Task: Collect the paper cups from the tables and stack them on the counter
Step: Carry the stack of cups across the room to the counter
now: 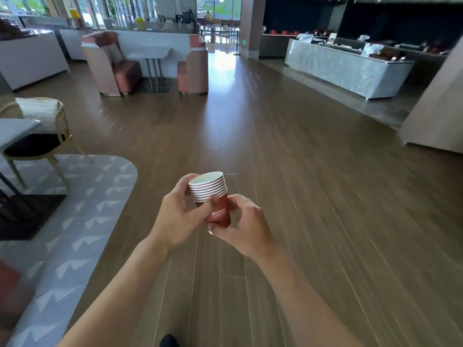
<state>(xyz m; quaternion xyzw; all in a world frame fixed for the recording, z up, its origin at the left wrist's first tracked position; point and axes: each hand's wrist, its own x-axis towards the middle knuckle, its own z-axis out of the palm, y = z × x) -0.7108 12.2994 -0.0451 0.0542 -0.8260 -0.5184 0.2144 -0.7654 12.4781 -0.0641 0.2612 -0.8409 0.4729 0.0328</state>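
**Stack of cups held in both hands over open floor**

Head view: a nested stack of red paper cups (213, 199) sits in front of the person, tilted slightly, rims up and white inside showing at the top. The left hand (179, 214) grips the upper part of the stack, thumb across the banded rims and fingers curled behind. The right hand (241, 222) holds the lower part, thumb under the base and fingers wrapped round the far side. The stack touches nothing but the two hands and hangs above bare floor.

Ahead lies a broad run of brown wood plank floor (275, 151), open from the hands to the bright doorway at the far end. Its left edge meets a grey patterned rug (82, 211) with a rounded corner. On that rug stand a chair (47, 136) with a gold frame and the corner of a grey bench (15, 131) on a dark base. Further back on the left, two pink booth seats (193, 68) flank a small white table (150, 55). On the right, well apart from the hands, a long marble-fronted serving bench (348, 71) carries dark trays and dishes, too blurred to tell. A pale wall corner (436, 113) juts in at the right edge. A dark shoe tip (168, 341) shows at the bottom.
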